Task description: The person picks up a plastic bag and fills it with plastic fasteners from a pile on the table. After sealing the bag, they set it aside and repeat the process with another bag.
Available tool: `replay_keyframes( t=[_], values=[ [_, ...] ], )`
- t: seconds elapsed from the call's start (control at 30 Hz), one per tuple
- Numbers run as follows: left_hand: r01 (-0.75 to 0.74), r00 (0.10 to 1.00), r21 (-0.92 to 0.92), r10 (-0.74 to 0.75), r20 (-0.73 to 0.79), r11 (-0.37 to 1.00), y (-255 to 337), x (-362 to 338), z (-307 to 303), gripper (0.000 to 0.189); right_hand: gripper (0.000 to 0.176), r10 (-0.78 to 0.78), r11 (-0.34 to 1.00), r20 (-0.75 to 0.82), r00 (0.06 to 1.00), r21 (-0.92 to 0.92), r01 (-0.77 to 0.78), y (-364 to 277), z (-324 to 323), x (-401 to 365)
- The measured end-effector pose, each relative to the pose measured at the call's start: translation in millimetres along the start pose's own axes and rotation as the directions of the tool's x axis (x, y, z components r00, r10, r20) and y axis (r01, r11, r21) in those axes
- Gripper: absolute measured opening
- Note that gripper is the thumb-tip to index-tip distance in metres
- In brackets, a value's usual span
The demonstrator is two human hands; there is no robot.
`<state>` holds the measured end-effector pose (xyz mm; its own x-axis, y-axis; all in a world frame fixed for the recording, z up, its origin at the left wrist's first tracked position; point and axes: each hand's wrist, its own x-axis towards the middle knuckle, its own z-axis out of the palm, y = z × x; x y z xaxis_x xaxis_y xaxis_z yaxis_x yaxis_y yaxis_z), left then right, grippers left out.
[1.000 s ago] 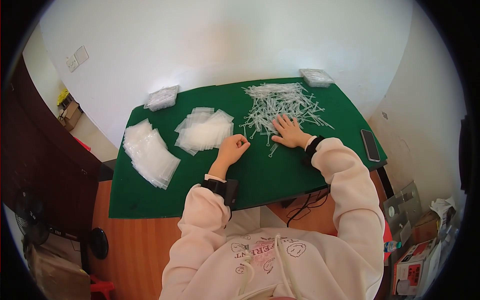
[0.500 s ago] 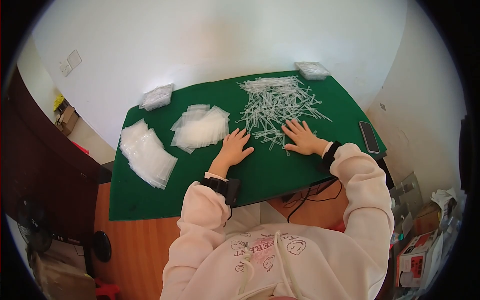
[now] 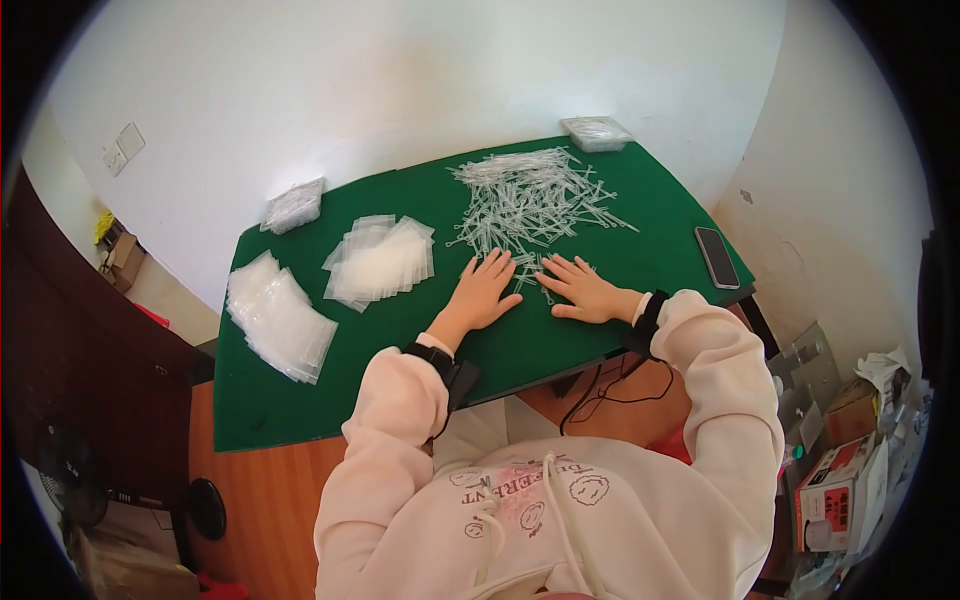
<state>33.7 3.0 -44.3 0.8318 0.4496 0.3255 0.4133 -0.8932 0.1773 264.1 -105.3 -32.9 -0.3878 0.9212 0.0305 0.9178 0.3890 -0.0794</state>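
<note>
My left hand [image 3: 482,292] lies flat, palm down, on the green tabletop with its fingers spread. Its fingertips reach the near edge of a heap of thin clear plastic sticks [image 3: 540,195], some with small loops at one end. My right hand [image 3: 588,292] is also palm down with fingers apart, beside a few loose sticks that its fingers partly cover. Neither hand grips anything. Left of my left hand is a fanned pile of clear plastic bags [image 3: 380,262]. A second spread of clear bags [image 3: 280,318] lies further left.
A clear pack of sticks [image 3: 293,206] stands at the back left, and another clear pack [image 3: 597,133] at the back right. A phone [image 3: 716,257] rests near the right edge of the green table [image 3: 390,385]. Cables [image 3: 620,395] hang underneath; boxes [image 3: 838,500] stand at right.
My hands have come closer together, the right one moving left toward the loose sticks. The whole view has shifted slightly. Both hands stay open.
</note>
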Motion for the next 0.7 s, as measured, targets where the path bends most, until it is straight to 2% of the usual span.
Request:
replay_keyframes(
  t=[0.1, 0.2, 0.3, 0.33, 0.37, 0.43, 0.47, 0.57, 0.63, 0.7],
  values=[
    [0.004, 1.000, 0.049, -0.006, 0.030, 0.999, 4.8, 3.2, 4.9, 0.064, 0.066, 0.016, 1.000, -0.008, 1.000, -0.010, -0.017, 6.3, -1.2, 0.8],
    [0.053, 0.998, 0.091, -0.056, 0.035, 0.994, 13.3, 1.9, 6.5, 0.065, 0.065, 0.324, 0.946, -0.128, 0.937, 0.023, -0.324, 22.2, 2.8, -1.7],
    [-0.060, 0.998, 0.180, 0.059, 0.010, 0.982, 27.0, -10.2, 0.1, 0.067, 0.065, 0.383, 0.924, -0.186, 0.905, 0.057, -0.379, 32.4, 8.3, -2.7],
    [-0.054, 0.999, 0.182, 0.053, 0.010, 0.982, 27.6, -10.8, 0.0, 0.067, 0.065, 0.412, 0.911, -0.213, 0.886, 0.080, -0.405, 30.7, 7.4, -1.3],
    [-0.100, 0.995, 0.163, 0.098, 0.020, 0.981, 29.2, -10.6, 0.7, 0.068, 0.065, 0.409, 0.912, -0.210, 0.888, 0.082, -0.401, 28.6, 7.5, -0.5],
    [-0.200, 0.980, 0.122, 0.197, 0.036, 0.972, 32.4, -8.2, 2.1, 0.068, 0.064, 0.290, 0.957, -0.187, 0.938, 0.037, -0.288, 25.0, 7.7, -0.7],
    [-0.201, 0.979, 0.121, 0.198, 0.039, 0.972, 32.7, -7.1, 1.9, 0.068, 0.064, 0.231, 0.973, -0.175, 0.957, 0.015, -0.232, 23.5, 7.4, -1.4],
    [0.036, 0.998, 0.087, -0.040, 0.045, 0.996, 29.2, -4.9, 2.7, 0.069, 0.065, 0.162, 0.983, -0.153, 0.975, -0.064, -0.173, 9.9, 4.0, -1.3],
    [0.088, 0.994, 0.109, -0.093, 0.048, 0.990, 28.2, -7.5, 3.5, 0.070, 0.065, 0.123, 0.985, -0.141, 0.982, -0.103, -0.138, 2.2, 4.3, -0.2],
    [0.186, 0.980, 0.154, -0.195, 0.049, 0.970, 30.2, -9.8, -0.3, 0.070, 0.066, 0.098, 0.994, -0.127, 0.987, -0.042, -0.104, -3.2, 3.9, 0.5]
  ],
)
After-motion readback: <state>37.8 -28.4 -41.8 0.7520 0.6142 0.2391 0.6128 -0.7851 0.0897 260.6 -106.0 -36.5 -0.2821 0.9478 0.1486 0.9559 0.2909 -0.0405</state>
